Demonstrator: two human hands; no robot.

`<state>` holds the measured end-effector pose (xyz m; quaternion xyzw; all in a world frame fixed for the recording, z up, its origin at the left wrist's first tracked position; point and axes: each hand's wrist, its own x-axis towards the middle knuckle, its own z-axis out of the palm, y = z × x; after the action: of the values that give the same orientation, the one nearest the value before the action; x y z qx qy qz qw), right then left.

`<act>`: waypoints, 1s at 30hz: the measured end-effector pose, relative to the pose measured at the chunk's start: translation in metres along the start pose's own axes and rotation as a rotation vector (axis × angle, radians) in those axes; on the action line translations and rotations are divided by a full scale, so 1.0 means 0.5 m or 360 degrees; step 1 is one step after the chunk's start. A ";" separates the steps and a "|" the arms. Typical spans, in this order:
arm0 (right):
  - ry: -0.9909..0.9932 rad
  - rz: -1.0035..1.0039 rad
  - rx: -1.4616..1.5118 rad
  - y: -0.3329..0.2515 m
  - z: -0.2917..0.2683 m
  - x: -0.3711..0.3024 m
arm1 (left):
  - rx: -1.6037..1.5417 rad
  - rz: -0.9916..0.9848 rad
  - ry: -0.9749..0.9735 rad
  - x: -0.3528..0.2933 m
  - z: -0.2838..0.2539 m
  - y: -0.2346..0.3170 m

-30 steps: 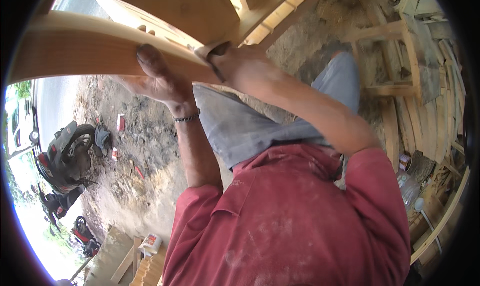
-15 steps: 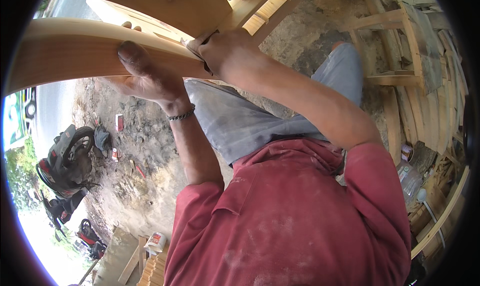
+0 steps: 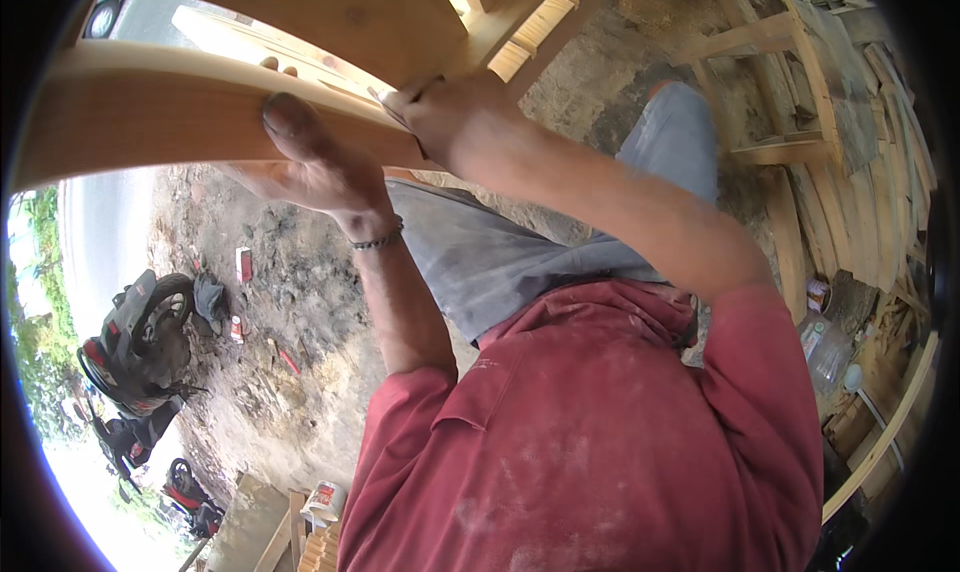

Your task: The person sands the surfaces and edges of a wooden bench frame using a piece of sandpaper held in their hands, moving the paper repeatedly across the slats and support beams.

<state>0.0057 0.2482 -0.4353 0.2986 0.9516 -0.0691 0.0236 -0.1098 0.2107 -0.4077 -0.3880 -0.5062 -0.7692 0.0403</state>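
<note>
The right grip [image 3: 455, 117] had moved a little to the left since one second before, so it was now closer to the left grip [image 3: 322, 170]. Nearest of all was the person's dusty red shirt [image 3: 600, 422], with blue-gray trousers [image 3: 480, 252] just past it. A dark chain bracelet [image 3: 378, 238] went around the left wrist. The left grip was wrapped around a long wooden beam [image 3: 170, 112], with the thumb on the near face and fingertips poking over the top. The right grip was closed on a thin sheet [image 3: 388, 102], and held it against the right end of the beam. The beam ran from the far left to just under the right grip. Past it was a big wooden frame [image 3: 350, 17]. On the right, wood pieces [image 3: 850, 222] lay close together near a clear plastic bottle [image 3: 828, 355]. On the left, a small red and white box [image 3: 244, 264] was on the dirt ground [image 3: 290, 392]. Farther left were a dark motorbike [image 3: 135, 347] and a gray road [image 3: 105, 217].
</note>
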 end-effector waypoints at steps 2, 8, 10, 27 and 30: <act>0.0120 -0.0096 0.0232 0.014 0.004 0.000 | 0.0021 -0.0037 -0.0098 0.001 -0.015 0.003; 0.0036 0.0006 0.0247 0.010 -0.008 0.006 | -0.0032 0.0029 -0.0059 0.004 -0.015 -0.016; 0.0138 -0.0132 0.0344 0.021 0.000 0.000 | 0.0021 0.0006 -0.0096 -0.005 -0.023 -0.013; -0.0724 0.0496 0.0728 0.176 -0.027 -0.268 | 0.0910 0.0947 0.0100 -0.008 -0.047 -0.005; -0.0434 0.0781 0.1575 0.264 0.033 -0.286 | 0.1412 0.1456 -0.0354 -0.029 -0.068 0.068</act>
<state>0.1984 0.2721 -0.4549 0.4749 0.6969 -0.5371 0.0188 -0.1029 0.1619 -0.3978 -0.5885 -0.5607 -0.3472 0.4678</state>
